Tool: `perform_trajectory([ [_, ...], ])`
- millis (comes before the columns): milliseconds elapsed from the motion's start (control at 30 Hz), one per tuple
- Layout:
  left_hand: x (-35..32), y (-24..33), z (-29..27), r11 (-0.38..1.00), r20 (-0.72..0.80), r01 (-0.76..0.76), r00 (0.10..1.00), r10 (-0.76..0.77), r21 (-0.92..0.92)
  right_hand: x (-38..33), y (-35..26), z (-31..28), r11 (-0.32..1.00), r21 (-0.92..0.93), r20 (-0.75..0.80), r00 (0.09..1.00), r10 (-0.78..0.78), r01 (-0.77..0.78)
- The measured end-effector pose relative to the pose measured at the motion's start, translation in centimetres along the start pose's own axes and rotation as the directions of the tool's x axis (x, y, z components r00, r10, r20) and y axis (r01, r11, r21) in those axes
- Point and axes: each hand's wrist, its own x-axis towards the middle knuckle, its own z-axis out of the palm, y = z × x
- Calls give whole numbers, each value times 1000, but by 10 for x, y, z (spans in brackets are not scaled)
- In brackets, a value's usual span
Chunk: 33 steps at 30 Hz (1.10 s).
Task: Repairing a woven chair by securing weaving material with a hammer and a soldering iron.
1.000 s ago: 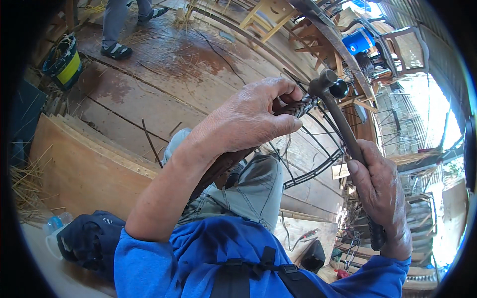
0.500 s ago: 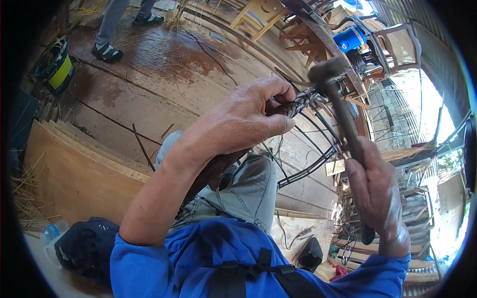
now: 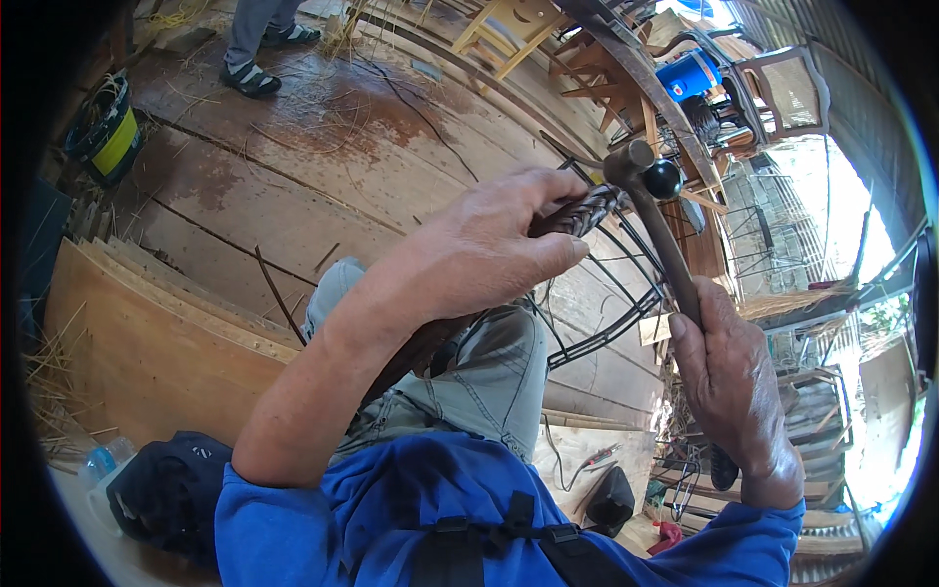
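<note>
In my right hand (image 3: 732, 382) is a hammer (image 3: 662, 240), its handle gripped low and its head raised. The head has a shiny black rounded end and stands at the tip of a dark braided piece (image 3: 590, 211); I cannot tell whether they touch. My left hand (image 3: 479, 245) is curled around that braided piece, with thumb and fingers on either side of it. A long dark part runs back under my left forearm toward my lap. Beyond the braid, a black curved metal frame (image 3: 626, 328) stands over the floor.
Wooden planks (image 3: 323, 186) form the floor, with straw scattered about. A black bucket with a yellow band (image 3: 115, 142) stands at far left, near a curved plywood panel (image 3: 166, 342). Another person's shoe (image 3: 251, 80) is at the top left. Chairs and a blue container (image 3: 688, 75) are at far right.
The hammer head has dropped slightly and turned, showing its black end. My left hand has shifted slightly right along the braid. The other person's near foot has moved right.
</note>
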Motion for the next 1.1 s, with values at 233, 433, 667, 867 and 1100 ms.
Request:
perform_trajectory([
  [233, 0, -3, -5, 978, 80, -157, 986, 147, 137, -2, -13, 4, 979, -186, -147, 983, -109, 81],
  [433, 2, -2, -8, 965, 115, -222, 972, 207, 142, 2, -21, 5, 959, -284, -100, 994, -31, 1],
  [667, 2, -5, -7, 953, 106, -272, 960, 259, 133, -4, -41, 2, 976, -204, -168, 985, 39, -74],
  [867, 1, -9, -3, 953, 69, -260, 965, 252, 155, -3, -34, 6, 967, -247, -94, 995, 36, -59],
  [1100, 3, -4, -8, 967, 154, -199, 973, 175, 160, -6, -21, 10, 977, -207, -73, 997, 37, -51],
])
